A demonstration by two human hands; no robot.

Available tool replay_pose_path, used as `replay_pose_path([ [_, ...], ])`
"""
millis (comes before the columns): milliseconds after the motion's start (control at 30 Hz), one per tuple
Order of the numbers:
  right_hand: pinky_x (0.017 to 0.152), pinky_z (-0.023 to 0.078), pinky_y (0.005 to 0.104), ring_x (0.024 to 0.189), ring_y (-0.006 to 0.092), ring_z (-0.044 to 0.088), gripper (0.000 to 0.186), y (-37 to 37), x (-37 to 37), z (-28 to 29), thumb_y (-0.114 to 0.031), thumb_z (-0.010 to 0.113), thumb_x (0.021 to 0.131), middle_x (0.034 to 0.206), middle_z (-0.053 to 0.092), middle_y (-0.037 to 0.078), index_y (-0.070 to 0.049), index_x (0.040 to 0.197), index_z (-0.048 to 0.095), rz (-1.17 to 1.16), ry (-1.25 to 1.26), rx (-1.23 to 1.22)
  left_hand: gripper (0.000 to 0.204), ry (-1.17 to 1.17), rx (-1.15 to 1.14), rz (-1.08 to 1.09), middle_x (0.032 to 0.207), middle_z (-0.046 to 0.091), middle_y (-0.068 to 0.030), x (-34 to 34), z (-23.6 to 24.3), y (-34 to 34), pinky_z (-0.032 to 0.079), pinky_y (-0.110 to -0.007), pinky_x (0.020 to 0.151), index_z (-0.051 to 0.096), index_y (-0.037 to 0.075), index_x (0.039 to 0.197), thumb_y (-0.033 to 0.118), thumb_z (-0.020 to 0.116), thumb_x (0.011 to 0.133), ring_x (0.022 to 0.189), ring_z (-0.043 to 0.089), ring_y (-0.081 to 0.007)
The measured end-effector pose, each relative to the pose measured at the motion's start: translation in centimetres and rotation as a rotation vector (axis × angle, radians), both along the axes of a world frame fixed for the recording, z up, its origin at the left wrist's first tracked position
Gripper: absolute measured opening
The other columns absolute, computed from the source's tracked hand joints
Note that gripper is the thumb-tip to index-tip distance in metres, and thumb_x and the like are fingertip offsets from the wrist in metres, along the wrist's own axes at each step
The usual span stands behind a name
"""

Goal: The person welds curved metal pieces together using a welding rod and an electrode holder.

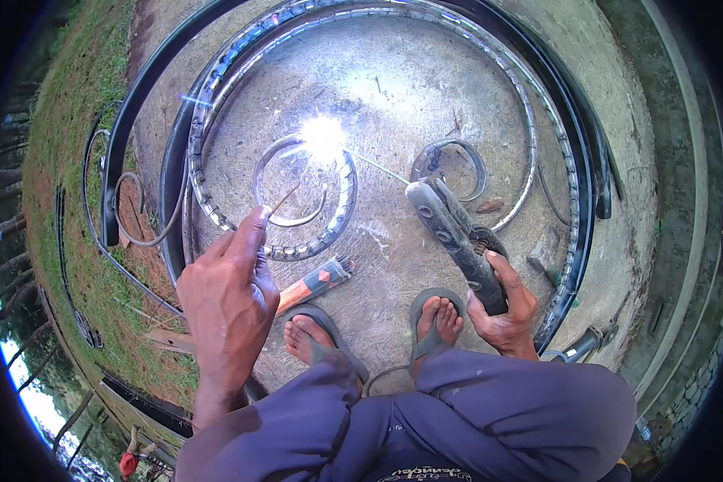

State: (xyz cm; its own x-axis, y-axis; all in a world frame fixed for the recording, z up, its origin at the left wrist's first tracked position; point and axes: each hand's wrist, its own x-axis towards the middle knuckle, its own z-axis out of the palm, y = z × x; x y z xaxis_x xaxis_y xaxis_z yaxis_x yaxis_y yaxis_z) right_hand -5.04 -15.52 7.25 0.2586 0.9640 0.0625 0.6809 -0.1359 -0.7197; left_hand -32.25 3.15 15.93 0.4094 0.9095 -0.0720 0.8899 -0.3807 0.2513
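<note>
In my right hand (pixel 506 309) is a black welding electrode holder (pixel 450 229), fingers wrapped round its handle. From its jaws a thin welding rod (pixel 381 169) runs left to a blinding white arc (pixel 323 138). The glare sits on the top of a small metal scroll (pixel 348 201) and hides the spot there. My left hand (pixel 233 289) is closed, pinching a thin brownish stick (pixel 286 198) whose tip points up over the scroll. I cannot tell whether the stick touches the metal. Left of the scroll curves a large ring of joined shiny bars (pixel 200 173).
Black curved tubes (pixel 120 153) lie around the ring on the concrete (pixel 393 257). A pack of welding rods (pixel 317 283) lies by my left foot (pixel 309 337). A second curled strip (pixel 480 173) lies at right. Grass (pixel 72 177) borders the left.
</note>
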Motion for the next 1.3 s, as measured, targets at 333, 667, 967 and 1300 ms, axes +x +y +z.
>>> replay_pose_path([
  [333,0.073,0.055,0.0327,0.085,0.0261,0.069,0.067,-0.1,0.2,-0.1,0.002,0.076,0.068,0.099,0.067,0.017,-0.001,0.131,0.055,-0.003,-0.009,0.000,0.030,-0.077,-0.032,0.065,0.088,0.071,-0.0168,0.2,1.5,-0.7,0.051,-0.039,0.063,0.070,0.007,0.114,-0.001,0.062,0.086,0.071,0.069,-0.0311],
  [667,0.064,0.050,0.0271,0.070,0.0168,0.066,0.069,-1.2,0.3,0.3,0.004,0.074,0.071,0.080,0.067,0.012,-0.001,0.136,0.050,-0.031,-0.014,-0.014,0.026,-0.044,-0.060,0.071,0.091,0.073,-0.0189,0.5,0.8,-0.9,0.052,-0.035,0.067,0.073,0.005,0.111,-0.001,0.061,0.088,0.076,0.073,-0.0279],
  [967,0.062,0.051,0.0271,0.068,0.0178,0.068,0.068,-1.6,0.2,0.3,0.003,0.074,0.070,0.080,0.067,0.012,0.000,0.134,0.052,-0.019,-0.033,-0.003,0.022,-0.087,-0.011,0.060,0.093,0.073,-0.0183,0.5,-0.6,-0.3,0.053,-0.036,0.067,0.073,0.005,0.109,0.003,0.062,0.090,0.075,0.072,-0.0282],
  [1300,0.062,0.052,0.0292,0.067,0.0207,0.068,0.066,-1.0,0.3,0.2,0.002,0.075,0.069,0.080,0.067,0.012,-0.002,0.131,0.055,-0.022,-0.059,0.016,0.019,-0.101,-0.023,0.049,0.089,0.073,-0.0187,0.8,-0.7,-0.1,0.052,-0.036,0.065,0.073,0.004,0.107,0.004,0.062,0.091,0.072,0.072,-0.0279],
])
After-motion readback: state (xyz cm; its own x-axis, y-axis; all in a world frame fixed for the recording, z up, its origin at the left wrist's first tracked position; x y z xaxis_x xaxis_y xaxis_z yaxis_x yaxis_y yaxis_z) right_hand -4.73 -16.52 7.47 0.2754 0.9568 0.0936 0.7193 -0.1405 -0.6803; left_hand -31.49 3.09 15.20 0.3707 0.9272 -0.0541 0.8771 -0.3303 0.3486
